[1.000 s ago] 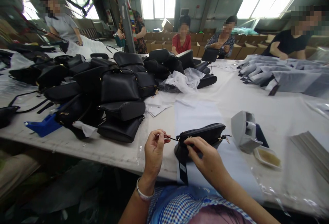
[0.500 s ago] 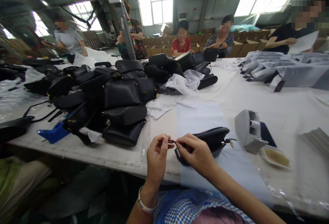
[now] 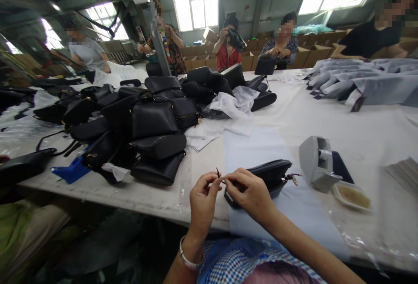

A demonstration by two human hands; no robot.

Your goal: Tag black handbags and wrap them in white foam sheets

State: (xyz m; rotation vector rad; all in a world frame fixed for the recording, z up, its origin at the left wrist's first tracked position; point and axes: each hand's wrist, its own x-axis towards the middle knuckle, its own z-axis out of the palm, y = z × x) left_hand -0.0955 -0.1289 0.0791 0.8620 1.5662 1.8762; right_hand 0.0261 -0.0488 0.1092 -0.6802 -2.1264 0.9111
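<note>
My left hand (image 3: 205, 197) pinches a thin dark strip (image 3: 218, 172), whose tip sticks up above the fingers. Thumb and forefinger of my right hand (image 3: 246, 190) close on the strip's other end, right beside the left fingertips. Just beyond my right hand a black handbag (image 3: 272, 175) lies on a pale blue sheet (image 3: 264, 142). Gold-coloured hardware hangs at its right end, and my right hand covers part of its near side. What kind of strip it is I cannot make out.
Black handbags (image 3: 153, 118) are piled at left, with crumpled clear plastic (image 3: 228, 101). A blue tape dispenser (image 3: 70, 170) stands near the front edge. To the right are a grey tape dispenser (image 3: 315, 162), a shallow dish (image 3: 352, 195) and grey wrapped items (image 3: 379, 86). Several co-workers are around the table.
The strip's tip now points upward between my fingers; before, it lay nearly flat. My left hand has shifted slightly right. Across the table, a person in red has lifted a black bag.
</note>
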